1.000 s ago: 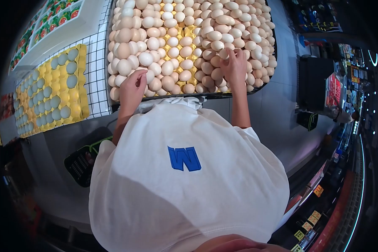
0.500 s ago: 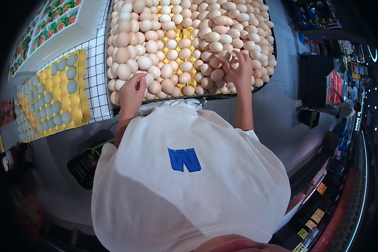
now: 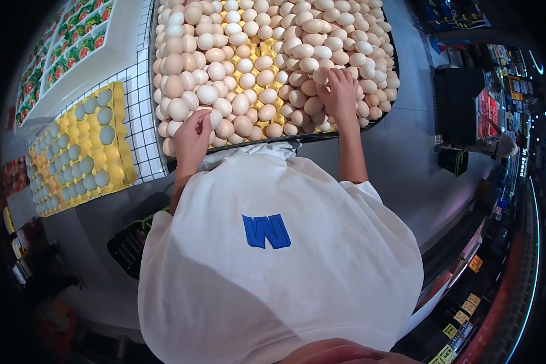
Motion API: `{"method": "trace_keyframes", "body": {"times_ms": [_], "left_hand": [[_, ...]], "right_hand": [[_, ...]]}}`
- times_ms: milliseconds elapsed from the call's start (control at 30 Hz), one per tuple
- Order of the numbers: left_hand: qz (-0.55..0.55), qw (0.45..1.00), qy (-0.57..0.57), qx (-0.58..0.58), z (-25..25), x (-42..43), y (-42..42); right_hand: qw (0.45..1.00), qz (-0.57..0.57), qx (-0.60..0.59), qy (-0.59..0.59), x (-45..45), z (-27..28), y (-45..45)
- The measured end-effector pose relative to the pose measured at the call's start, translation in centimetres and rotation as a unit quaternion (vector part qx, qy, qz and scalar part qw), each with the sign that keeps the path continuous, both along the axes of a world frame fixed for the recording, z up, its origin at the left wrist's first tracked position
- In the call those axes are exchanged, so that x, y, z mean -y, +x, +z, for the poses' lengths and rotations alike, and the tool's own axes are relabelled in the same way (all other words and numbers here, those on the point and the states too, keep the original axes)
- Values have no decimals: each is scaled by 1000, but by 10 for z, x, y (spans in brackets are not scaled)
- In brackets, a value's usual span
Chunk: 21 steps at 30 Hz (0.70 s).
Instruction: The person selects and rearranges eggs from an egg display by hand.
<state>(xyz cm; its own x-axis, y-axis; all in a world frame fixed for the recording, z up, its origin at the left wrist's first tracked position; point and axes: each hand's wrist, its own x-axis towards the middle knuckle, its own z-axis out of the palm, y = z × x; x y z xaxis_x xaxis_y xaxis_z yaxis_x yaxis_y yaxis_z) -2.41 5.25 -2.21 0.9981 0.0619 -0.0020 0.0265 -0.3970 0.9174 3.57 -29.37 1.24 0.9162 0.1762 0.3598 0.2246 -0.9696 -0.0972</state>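
Observation:
My right hand [image 3: 341, 94] reaches into a large heap of brown and cream eggs [image 3: 312, 49]. Its fingers and thumb are bent around an egg [image 3: 321, 76] on top of the heap. My left hand [image 3: 193, 134] is at the near left edge of the heap, with fingers curled together beside a pale egg [image 3: 215, 118]. Whatever lies inside those fingers is hidden. Between the hands, a yellow egg tray [image 3: 262, 48] shows through the eggs. White crumpled material, perhaps a plastic bag [image 3: 249, 151], lies along the near edge.
Left of the heap, a yellow tray [image 3: 125, 142] holds bluish eggs on a white tiled counter [image 3: 141, 115]. White boxes of packed red and green goods [image 3: 79, 51] stand behind. A dark basket [image 3: 127, 246] is at lower left; another basket [image 3: 454, 161] sits on the right floor [image 3: 400, 182].
My right hand has moved slightly left and away from me over the eggs, its fingers now around a different spot. My left hand stays nearly in place. The view has shifted a little.

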Motion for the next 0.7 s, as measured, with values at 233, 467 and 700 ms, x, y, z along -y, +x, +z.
{"method": "trace_keyframes", "body": {"times_ms": [233, 467, 700], "left_hand": [[-6, 1000, 0, 14, -1, 0, 1], [-12, 1000, -1, 17, -3, 2, 1], [-83, 996, -27, -32, 8, 14, 10]], "right_hand": [[993, -1, 34, 113, -1, 11, -10], [851, -67, -97, 512, 3, -13, -27], [849, -2, -127, 513, -21, -14, -44]]}}
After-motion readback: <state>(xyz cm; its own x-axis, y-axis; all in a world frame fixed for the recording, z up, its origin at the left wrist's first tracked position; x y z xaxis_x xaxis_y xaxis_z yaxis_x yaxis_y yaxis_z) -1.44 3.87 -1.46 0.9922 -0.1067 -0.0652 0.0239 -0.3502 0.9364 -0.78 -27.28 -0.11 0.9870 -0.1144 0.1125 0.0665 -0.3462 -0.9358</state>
